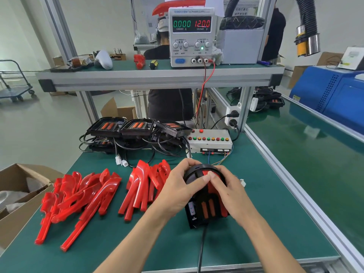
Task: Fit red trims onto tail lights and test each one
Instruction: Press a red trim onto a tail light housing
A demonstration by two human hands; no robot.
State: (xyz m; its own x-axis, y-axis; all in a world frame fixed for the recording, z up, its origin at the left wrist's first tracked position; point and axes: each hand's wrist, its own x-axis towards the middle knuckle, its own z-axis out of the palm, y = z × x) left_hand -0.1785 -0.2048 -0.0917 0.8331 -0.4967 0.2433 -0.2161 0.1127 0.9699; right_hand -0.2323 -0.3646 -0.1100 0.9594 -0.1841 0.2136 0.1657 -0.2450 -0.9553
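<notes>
Green bench: tail light gripped between both hands.

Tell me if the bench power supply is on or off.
On. The power supply display is lit, reading 0.000 current and 12.00 voltage, with a green indicator glowing.

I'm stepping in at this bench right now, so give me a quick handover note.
Left hand and right hand both grip one tail light on the green mat, pressing a red trim onto it.
Loose red trims lie in two piles to the left.
More tail lights are stacked behind, beside the button test box.
The power supply reads 12.00 V, 0.000 A.
Left: finish seating the trim, then test.
</notes>
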